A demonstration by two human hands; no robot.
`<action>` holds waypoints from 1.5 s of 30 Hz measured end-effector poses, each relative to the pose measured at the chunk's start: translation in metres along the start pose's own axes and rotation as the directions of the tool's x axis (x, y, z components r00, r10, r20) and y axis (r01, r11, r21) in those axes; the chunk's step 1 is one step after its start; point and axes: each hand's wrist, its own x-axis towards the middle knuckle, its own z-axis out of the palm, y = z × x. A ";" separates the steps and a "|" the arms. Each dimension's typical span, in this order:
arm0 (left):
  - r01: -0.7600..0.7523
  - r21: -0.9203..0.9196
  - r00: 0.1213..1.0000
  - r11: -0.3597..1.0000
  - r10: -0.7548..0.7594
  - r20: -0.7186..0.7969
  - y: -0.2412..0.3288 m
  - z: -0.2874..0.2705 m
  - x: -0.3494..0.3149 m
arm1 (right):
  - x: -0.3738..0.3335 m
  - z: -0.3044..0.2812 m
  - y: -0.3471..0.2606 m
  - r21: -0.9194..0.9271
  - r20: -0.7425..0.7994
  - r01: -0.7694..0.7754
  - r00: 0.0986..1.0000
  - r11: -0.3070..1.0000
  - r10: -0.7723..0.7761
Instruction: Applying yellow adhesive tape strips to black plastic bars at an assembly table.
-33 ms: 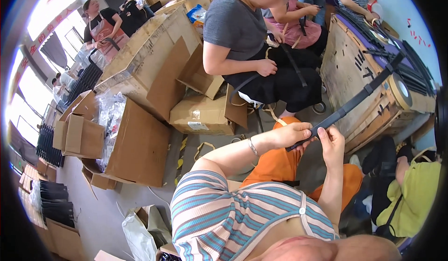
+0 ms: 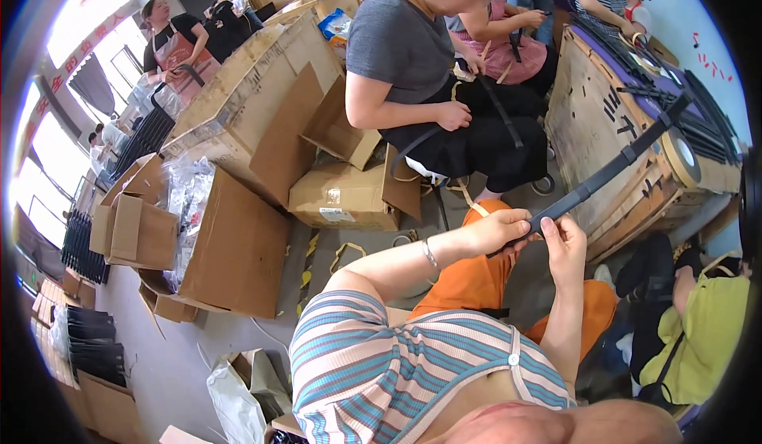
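Observation:
My left hand (image 2: 505, 231) grips the lower end of a long, flat black strap (image 2: 587, 185). My right hand (image 2: 565, 244) pinches the same strap just beside it, thumb on top. From my fingers the strap runs up and to the right, fairly straight, with raised black bands (image 2: 628, 153) across it. Its far end reaches over the edge of a wooden crate (image 2: 591, 103). What lies under my left fingers is hidden. Both hands are above my orange trousers (image 2: 464, 279).
A roll of tape (image 2: 681, 157) hangs at the crate's side. Black strips (image 2: 706, 119) lie on top of it. Ahead, a seated person (image 2: 397, 47) handles a black strip. Open cardboard boxes (image 2: 238, 242) stand at left, and a person in yellow-green (image 2: 705, 333) is close at right.

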 end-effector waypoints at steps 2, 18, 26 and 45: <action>0.004 0.029 0.996 1.000 -0.002 -0.090 0.000 0.005 0.002 | -0.001 -0.004 -0.002 -0.016 -0.006 -0.030 1.000 0.999 0.030; 0.033 0.058 0.966 0.998 -0.017 -0.258 0.030 0.008 0.027 | -0.002 -0.025 -0.014 -0.170 -0.011 -0.095 0.995 0.981 0.095; 0.034 0.178 0.977 0.983 0.005 -0.213 0.031 0.012 0.027 | 0.007 -0.028 -0.008 0.203 0.136 0.034 0.989 0.979 -0.063; 0.029 0.157 0.973 0.987 0.008 -0.229 0.030 0.017 0.036 | -0.010 -0.015 -0.011 -0.155 -0.189 0.090 0.975 0.984 -0.119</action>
